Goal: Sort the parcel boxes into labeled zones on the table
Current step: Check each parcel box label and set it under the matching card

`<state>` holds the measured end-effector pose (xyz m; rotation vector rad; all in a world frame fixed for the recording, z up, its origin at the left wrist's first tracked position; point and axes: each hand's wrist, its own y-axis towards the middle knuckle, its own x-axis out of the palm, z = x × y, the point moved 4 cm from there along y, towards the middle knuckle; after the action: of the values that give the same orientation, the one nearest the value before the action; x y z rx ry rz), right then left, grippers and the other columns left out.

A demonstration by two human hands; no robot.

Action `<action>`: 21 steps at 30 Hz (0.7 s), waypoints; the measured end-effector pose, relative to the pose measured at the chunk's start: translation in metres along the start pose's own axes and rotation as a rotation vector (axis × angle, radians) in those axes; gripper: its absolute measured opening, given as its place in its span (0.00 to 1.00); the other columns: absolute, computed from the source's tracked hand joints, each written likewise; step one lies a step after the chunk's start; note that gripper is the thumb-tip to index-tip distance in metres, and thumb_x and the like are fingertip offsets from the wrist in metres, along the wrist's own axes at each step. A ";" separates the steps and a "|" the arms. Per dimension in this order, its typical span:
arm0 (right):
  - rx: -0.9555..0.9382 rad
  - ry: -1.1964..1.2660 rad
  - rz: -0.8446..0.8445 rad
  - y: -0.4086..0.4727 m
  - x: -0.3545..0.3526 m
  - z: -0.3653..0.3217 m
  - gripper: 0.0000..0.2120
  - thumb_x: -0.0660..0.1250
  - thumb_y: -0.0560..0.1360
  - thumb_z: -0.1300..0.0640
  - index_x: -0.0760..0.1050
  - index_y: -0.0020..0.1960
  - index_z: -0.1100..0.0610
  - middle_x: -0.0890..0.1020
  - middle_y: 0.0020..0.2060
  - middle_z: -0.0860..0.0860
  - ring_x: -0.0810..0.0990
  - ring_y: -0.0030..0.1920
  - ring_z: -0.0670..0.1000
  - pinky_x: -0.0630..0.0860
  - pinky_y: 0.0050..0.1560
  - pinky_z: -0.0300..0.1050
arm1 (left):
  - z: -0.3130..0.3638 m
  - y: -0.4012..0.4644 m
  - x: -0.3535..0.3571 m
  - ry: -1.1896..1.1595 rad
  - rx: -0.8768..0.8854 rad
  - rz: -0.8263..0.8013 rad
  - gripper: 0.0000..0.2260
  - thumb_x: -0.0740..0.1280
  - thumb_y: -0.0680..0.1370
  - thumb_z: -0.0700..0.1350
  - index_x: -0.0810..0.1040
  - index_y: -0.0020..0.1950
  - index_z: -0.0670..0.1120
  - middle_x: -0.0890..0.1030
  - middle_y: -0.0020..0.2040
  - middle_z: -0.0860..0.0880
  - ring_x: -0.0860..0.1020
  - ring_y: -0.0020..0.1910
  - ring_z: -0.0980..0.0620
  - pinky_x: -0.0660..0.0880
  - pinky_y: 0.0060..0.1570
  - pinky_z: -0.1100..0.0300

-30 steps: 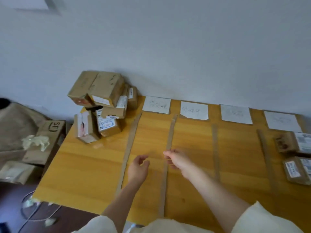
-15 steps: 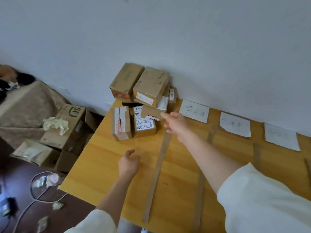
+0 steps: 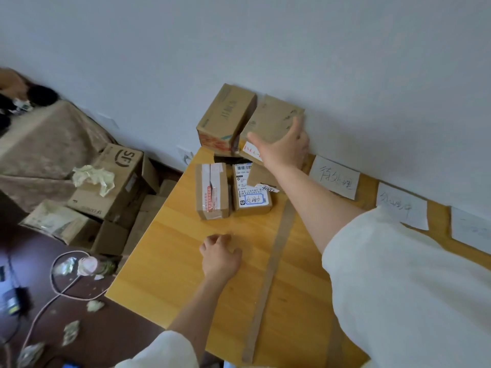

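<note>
The right hand [image 3: 285, 147] grips the top box [image 3: 271, 123] of the pile at the table's [image 3: 186, 261] far corner, thumb on its front face, fingers spread over the far end by the wall. Beside this box sits another stacked box [image 3: 223, 115]; below it, two taped boxes [image 3: 212, 192] lie flat. The left hand [image 3: 219, 257] rests on the table nearer than the pile, fingers loosely curled, holding nothing. A paper label [image 3: 334, 177] lies beyond the pile along the wall.
</note>
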<state>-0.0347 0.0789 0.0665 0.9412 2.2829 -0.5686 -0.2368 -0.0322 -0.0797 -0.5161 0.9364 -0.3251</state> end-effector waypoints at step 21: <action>0.118 0.616 -0.073 -0.029 -0.033 0.014 0.48 0.73 0.62 0.38 0.56 0.77 0.47 0.64 0.70 0.51 0.70 0.65 0.50 0.72 0.59 0.48 | -0.014 -0.009 0.004 0.243 0.171 0.008 0.30 0.68 0.72 0.51 0.65 0.73 0.58 0.59 0.74 0.50 0.57 0.72 0.47 0.60 0.70 0.55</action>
<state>-0.0325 0.0356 0.0822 1.2229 2.8605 -0.4936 -0.2469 -0.0452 -0.0844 -0.3198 1.1339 -0.4634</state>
